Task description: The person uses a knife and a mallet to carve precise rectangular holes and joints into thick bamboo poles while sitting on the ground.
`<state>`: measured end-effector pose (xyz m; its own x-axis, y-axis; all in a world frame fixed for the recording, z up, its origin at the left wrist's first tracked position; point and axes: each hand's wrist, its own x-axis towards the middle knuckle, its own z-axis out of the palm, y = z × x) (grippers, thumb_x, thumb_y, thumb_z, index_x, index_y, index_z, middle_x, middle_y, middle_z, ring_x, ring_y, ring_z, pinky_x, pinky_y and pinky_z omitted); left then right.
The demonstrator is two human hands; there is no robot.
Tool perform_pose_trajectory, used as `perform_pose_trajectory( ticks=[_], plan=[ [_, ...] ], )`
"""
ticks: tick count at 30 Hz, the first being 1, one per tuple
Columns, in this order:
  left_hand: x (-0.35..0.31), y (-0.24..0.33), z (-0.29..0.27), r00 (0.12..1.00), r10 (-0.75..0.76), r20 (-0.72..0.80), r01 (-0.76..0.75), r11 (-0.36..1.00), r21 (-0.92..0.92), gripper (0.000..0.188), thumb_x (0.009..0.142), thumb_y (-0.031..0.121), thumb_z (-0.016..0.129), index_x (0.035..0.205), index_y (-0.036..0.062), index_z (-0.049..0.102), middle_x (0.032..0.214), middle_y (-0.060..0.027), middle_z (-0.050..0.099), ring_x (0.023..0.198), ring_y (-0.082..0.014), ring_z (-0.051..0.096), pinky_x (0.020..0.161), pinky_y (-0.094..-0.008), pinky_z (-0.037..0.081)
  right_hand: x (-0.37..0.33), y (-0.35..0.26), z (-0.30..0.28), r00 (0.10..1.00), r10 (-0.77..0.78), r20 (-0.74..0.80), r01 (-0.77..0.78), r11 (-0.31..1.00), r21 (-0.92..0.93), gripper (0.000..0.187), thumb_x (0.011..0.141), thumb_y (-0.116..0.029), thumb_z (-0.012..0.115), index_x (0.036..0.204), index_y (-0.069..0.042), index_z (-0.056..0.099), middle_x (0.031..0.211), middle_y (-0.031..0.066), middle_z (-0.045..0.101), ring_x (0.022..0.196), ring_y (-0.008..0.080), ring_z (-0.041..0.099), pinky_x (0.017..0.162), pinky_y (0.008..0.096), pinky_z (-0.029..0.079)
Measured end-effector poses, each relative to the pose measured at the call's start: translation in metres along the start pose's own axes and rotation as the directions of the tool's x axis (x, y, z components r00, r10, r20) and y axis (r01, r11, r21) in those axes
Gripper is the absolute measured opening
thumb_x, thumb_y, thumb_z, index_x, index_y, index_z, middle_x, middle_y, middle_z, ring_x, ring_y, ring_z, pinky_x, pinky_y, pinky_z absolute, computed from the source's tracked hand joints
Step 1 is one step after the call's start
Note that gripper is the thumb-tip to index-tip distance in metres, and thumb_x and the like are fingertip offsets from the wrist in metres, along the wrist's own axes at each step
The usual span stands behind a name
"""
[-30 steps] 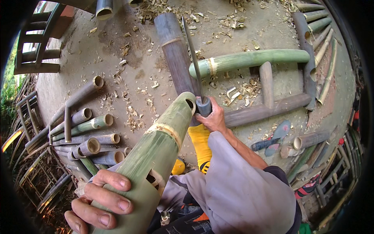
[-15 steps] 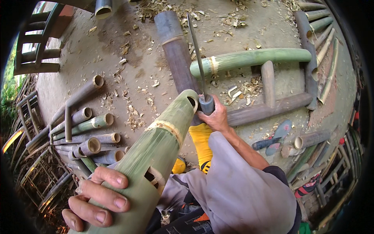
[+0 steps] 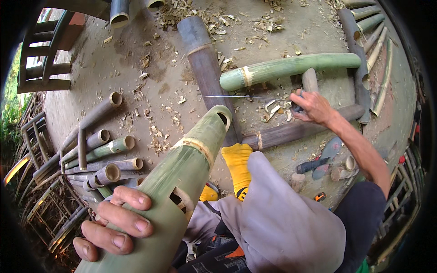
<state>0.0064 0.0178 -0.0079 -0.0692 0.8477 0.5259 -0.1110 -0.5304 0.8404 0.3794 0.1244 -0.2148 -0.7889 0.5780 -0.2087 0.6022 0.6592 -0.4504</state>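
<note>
A thick green bamboo pole [image 3: 186,182] slants up from the lower left, with a hole near its far end and a rough-edged notch in its side. My left hand [image 3: 116,223] is wrapped round its near part, fingers over the top; the thumb is hidden. Out to the right, apart from the pole, my right hand [image 3: 314,107] grips the handle of a long-bladed knife [image 3: 248,97]. Seen nearly edge-on, the blade points left, above a dark bamboo log [image 3: 207,73]. A curved green bamboo piece [image 3: 291,68] lies just beyond that hand.
My yellow-socked foot [image 3: 236,168] rests near the dark bamboo frame [image 3: 296,129]. Wood shavings [image 3: 157,136] litter the floor. Cut bamboo lengths [image 3: 100,150] are piled at left, and more poles [image 3: 378,45] lie at far right. A sandal [image 3: 330,152] and a tape measure [image 3: 320,196] lie at right.
My right hand has swung away from the pole's far end to the right with the knife. The blade has turned from upright to nearly level. The left hand and pole have barely moved.
</note>
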Motion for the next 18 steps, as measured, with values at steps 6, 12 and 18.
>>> perform_pose_trajectory(
  ticks=[6,12,18],
  plan=[
    [0.003,-0.002,-0.009,0.985,0.007,0.173,-0.017,0.998,0.056,0.116,0.046,0.038,0.093,0.136,0.0042,0.028,0.117,-0.0057,0.047,0.101,-0.0245,0.051,0.088,-0.0455,0.037,0.033,0.0,-0.02,0.98,-0.083,0.179,0.088,0.996,-0.021,0.041,0.072,-0.022,0.073,0.102,-0.011,0.047,0.082,0.0138,0.057,0.075,0.0356,0.062,0.061,0.0458,0.05],
    [0.006,-0.002,-0.012,0.983,0.021,0.182,-0.028,0.999,0.034,0.116,0.046,0.038,0.093,0.136,0.0039,0.028,0.117,-0.006,0.047,0.101,-0.0244,0.051,0.087,-0.0454,0.038,0.01,0.034,-0.04,0.937,0.096,0.336,0.013,0.952,-0.307,0.032,0.072,-0.015,0.067,0.098,-0.013,0.049,0.082,0.0135,0.06,0.07,0.0328,0.063,0.052,0.0449,0.05],
    [0.006,-0.001,-0.011,0.986,-0.037,0.163,0.034,0.999,0.024,0.113,0.047,0.034,0.093,0.136,0.0041,0.032,0.119,-0.0066,0.049,0.102,-0.0251,0.051,0.088,-0.0473,0.037,-0.022,0.005,-0.019,0.958,-0.117,0.263,0.173,0.964,-0.201,0.03,0.074,-0.02,0.066,0.099,-0.014,0.05,0.081,0.0117,0.061,0.069,0.0279,0.065,0.053,0.0393,0.053]
  ],
)
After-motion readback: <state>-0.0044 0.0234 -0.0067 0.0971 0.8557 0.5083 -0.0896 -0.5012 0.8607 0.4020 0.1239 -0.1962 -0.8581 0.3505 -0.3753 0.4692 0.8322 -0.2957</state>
